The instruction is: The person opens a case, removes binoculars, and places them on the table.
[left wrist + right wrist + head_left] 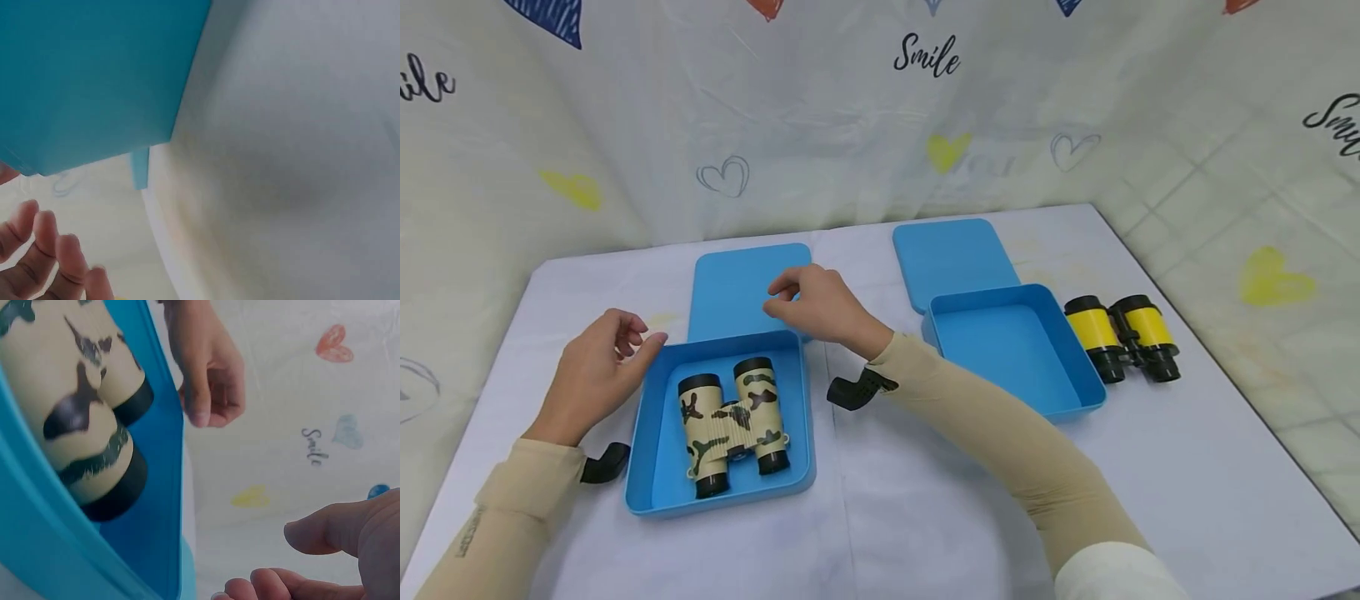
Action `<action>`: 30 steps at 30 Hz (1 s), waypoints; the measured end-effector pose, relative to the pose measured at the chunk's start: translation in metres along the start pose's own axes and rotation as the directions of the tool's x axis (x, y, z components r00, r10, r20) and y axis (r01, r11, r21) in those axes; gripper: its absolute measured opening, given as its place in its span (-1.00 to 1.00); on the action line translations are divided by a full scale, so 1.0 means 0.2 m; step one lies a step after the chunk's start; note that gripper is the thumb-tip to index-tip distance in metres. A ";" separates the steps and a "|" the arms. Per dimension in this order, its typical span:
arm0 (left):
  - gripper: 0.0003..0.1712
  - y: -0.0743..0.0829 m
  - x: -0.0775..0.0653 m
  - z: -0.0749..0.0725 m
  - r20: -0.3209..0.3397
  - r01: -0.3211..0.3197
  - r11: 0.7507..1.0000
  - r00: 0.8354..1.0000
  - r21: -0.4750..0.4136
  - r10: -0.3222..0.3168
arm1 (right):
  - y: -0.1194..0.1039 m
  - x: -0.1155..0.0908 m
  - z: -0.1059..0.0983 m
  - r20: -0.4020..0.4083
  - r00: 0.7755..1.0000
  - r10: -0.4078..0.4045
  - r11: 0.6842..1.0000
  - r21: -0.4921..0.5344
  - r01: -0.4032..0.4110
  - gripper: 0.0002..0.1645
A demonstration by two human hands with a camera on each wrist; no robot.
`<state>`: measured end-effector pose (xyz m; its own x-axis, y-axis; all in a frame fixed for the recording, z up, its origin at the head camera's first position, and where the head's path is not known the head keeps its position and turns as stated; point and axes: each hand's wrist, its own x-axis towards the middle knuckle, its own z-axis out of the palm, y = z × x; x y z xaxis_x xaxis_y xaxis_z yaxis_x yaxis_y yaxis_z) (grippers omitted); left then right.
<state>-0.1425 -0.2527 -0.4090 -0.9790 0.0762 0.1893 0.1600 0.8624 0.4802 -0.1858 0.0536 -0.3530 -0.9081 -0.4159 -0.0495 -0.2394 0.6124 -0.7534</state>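
Camouflage-patterned binoculars (pixel 707 429) lie inside a blue box (pixel 655 475) on the left half of the table. My left hand (pixel 597 375) hovers at that box's far left corner, its fingers loosely bent and nothing held. Over the flat blue lid (pixel 730 287) behind the box, my right hand (pixel 826 307) is raised, thumb and fingers apart and holding nothing. The right wrist view shows the binoculars (pixel 81 425) close up, with my right thumb and fingers (pixel 328 528) separated. In the left wrist view, my left fingers (pixel 69 262) are below the box's blue wall (pixel 94 81).
A second blue box (pixel 1022 358) stands to the right, with another blue lid (pixel 955 258) behind it. Yellow and black binoculars (pixel 1092 330) lie beside it near the table's right edge. A printed white curtain (pixel 835 108) hangs behind the white table (pixel 910 517).
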 end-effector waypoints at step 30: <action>-0.69 0.10 -0.16 0.05 -0.071 -0.036 0.982 0.996 0.186 0.050 | -0.01 -0.29 0.28 0.048 0.914 -0.404 0.896 -0.183 0.405 -0.62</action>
<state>-0.1087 -0.2331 -0.4148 -0.9582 0.0834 0.2736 0.1687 0.9372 0.3054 -0.1137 0.0391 -0.3849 -0.7165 -0.6594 0.2277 -0.6455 0.5031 -0.5746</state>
